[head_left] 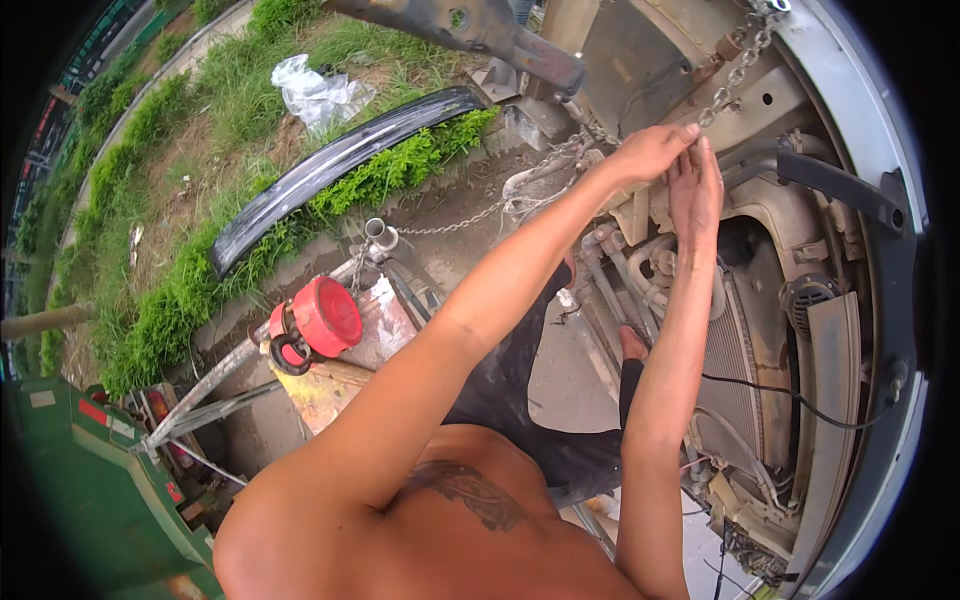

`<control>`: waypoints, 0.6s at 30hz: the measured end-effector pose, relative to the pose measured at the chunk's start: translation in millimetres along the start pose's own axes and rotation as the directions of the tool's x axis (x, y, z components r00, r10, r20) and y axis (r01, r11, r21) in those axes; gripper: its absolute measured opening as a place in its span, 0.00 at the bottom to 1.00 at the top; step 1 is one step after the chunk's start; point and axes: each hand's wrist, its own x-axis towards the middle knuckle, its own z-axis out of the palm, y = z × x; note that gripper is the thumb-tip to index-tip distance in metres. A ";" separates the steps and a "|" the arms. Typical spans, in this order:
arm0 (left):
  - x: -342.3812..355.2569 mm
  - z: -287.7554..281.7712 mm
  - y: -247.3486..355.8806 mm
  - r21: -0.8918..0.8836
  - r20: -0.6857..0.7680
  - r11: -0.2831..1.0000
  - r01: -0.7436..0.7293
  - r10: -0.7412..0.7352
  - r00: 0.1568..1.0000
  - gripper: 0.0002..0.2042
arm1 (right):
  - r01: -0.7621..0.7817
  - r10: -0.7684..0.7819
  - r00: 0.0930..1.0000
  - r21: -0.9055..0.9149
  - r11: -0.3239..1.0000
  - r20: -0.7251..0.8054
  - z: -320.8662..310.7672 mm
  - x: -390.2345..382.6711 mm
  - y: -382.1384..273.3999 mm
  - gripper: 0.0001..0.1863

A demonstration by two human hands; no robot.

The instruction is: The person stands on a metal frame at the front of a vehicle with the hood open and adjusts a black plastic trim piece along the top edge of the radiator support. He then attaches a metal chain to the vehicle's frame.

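A steel chain [737, 78] hangs from the upper right of an opened vehicle front and runs down to my fingertips. My left hand [655, 152] reaches across from the left, its fingers closed at the chain's lower visible end. Right against it, my right hand [693, 195] points upward with fingers pressed together at the same spot. The links between the fingers are hidden. Left of my hands, a thinner chain [450, 226] stretches from a metal post [380, 234] toward tangled links near a rusty metal arm [545, 62].
The radiator [738, 345], pipes and a black cable [800, 397] lie below and right of my hands. A red round-ended tool [325, 315] sits on a metal frame [215, 385] at left. A long curved bumper-like bar [345, 160] rests by the grass.
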 end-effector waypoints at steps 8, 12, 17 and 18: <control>-75.7 -15.6 15.2 0.540 -0.408 0.842 0.001 0.260 0.875 0.17 | -0.228 0.207 0.973 -0.540 0.810 -0.101 -24.2 -106.9 74.9 0.20; -73.9 -23.6 11.2 0.579 -0.345 0.811 -0.083 0.335 0.877 0.16 | -0.461 0.496 0.827 -0.825 0.328 -0.265 -173.2 -279.7 185.0 0.15; -94.8 -24.5 -5.2 0.564 -0.355 0.818 -0.115 0.366 0.860 0.21 | -0.352 0.884 0.212 -0.877 -0.328 -0.416 -224.4 -411.9 213.3 0.17; -107.7 -21.8 -18.6 0.573 -0.381 0.808 -0.135 0.408 0.830 0.22 | -0.305 0.925 0.093 -0.895 -0.325 -0.368 -203.1 -398.8 205.1 0.18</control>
